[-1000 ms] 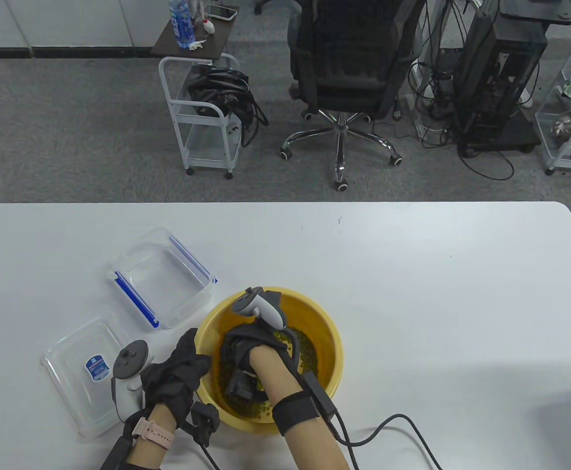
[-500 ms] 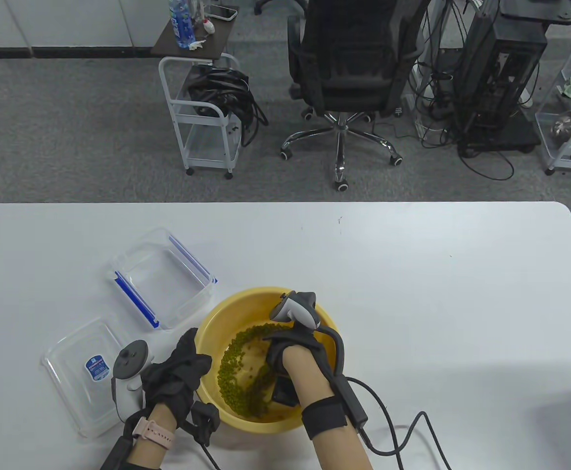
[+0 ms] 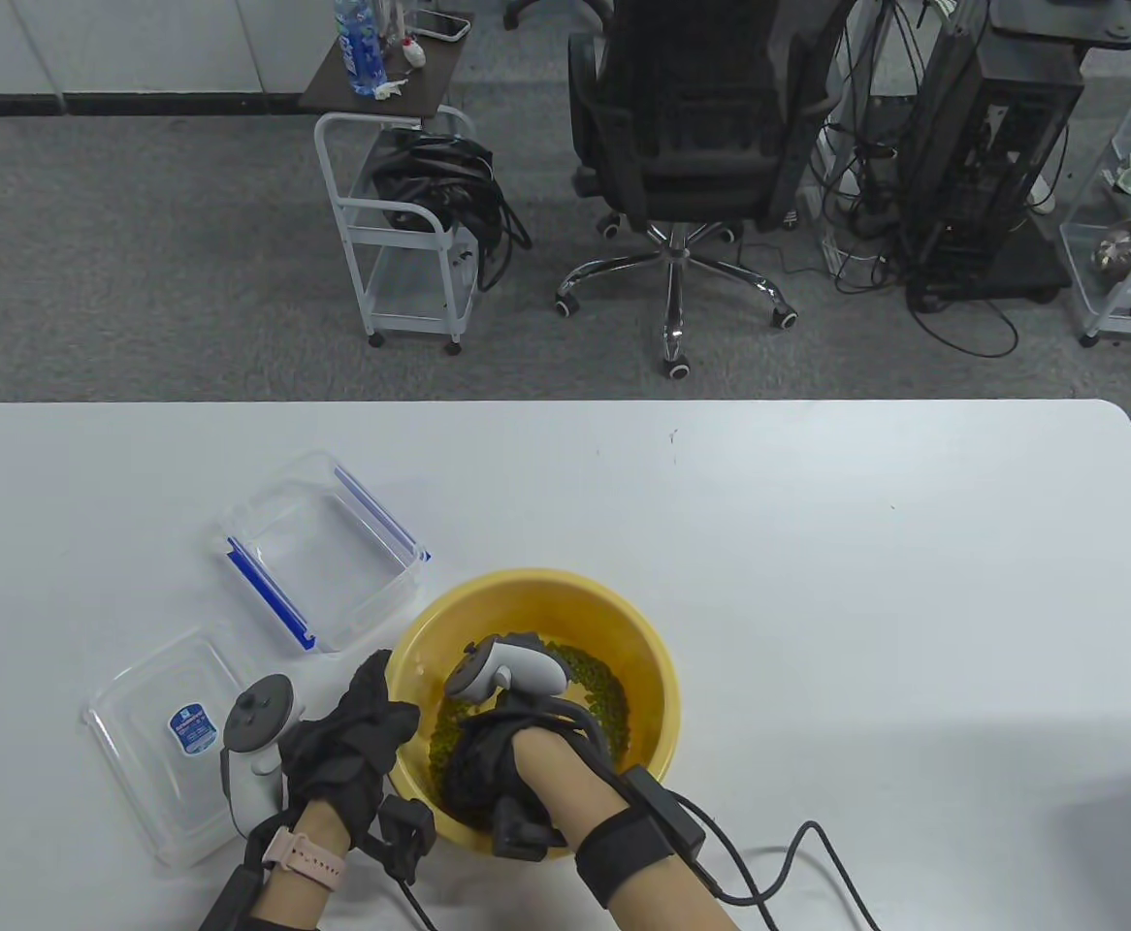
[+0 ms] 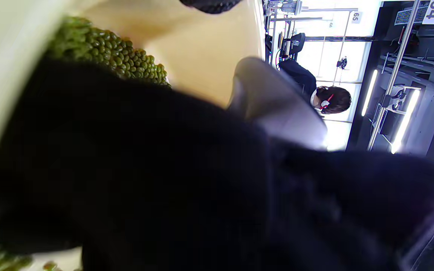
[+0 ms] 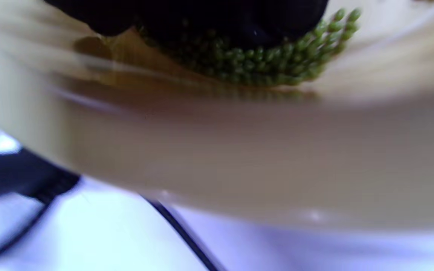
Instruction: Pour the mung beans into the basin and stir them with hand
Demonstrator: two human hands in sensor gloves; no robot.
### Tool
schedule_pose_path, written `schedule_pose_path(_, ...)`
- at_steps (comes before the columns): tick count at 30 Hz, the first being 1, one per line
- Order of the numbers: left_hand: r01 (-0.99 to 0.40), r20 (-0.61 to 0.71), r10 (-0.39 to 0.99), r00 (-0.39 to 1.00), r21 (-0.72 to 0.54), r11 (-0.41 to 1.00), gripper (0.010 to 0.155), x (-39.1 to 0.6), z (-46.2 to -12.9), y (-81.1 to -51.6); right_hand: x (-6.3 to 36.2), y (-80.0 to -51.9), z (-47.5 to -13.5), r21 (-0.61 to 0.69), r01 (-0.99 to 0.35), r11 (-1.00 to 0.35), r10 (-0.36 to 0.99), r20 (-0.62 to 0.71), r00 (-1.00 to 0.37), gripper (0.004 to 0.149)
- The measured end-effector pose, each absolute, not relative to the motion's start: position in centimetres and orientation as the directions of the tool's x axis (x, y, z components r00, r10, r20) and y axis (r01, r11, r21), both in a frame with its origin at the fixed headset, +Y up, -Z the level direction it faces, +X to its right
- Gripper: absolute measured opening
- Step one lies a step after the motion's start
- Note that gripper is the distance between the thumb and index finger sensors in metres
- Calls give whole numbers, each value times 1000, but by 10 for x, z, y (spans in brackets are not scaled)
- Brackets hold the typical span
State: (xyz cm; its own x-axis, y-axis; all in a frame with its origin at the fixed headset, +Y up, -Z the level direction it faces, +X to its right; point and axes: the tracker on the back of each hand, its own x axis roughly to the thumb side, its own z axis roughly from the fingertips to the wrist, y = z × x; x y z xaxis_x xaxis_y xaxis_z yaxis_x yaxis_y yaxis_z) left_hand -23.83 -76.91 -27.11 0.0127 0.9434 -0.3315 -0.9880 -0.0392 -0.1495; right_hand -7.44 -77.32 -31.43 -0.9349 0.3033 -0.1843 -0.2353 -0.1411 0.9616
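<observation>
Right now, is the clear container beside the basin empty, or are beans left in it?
Empty. The clear container stands open with only bare plastic inside, its lid lying apart; the mung beans are in the yellow basin.

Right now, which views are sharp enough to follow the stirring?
Table view: sharp, evenly lit, green mung beans clear in the yellow plastic basin. Left wrist view: a blurred black glove fills most of it. Right wrist view: motion-smeared basin wall, beans still readable at the top.
</observation>
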Motion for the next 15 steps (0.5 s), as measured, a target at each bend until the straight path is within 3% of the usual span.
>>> schedule_pose_path(2, -988, -332, 943, 14, -151, -38, 72, -238, -271, -769, -77, -770, -326, 935, -314, -165, 331, -247, -911, 54)
schedule_pose_path(5, -988, -332, 943, 13, -152, -39, 72, -238, -271, -769, -72, -767, -349, 818, -408, -405, 289, -309, -906, 53)
schedule_pose_path(8, -987, -333, 943, 12, -152, -42, 72, -238, -271, -769, -59, -764, -363, 708, -390, -588, 217, -327, -920, 52)
schedule_pose_path(15, -988, -334, 943, 10, -150, -42, 72, -238, -271, -769, -20, -761, -365, 715, -348, -607, 104, -362, -926, 52)
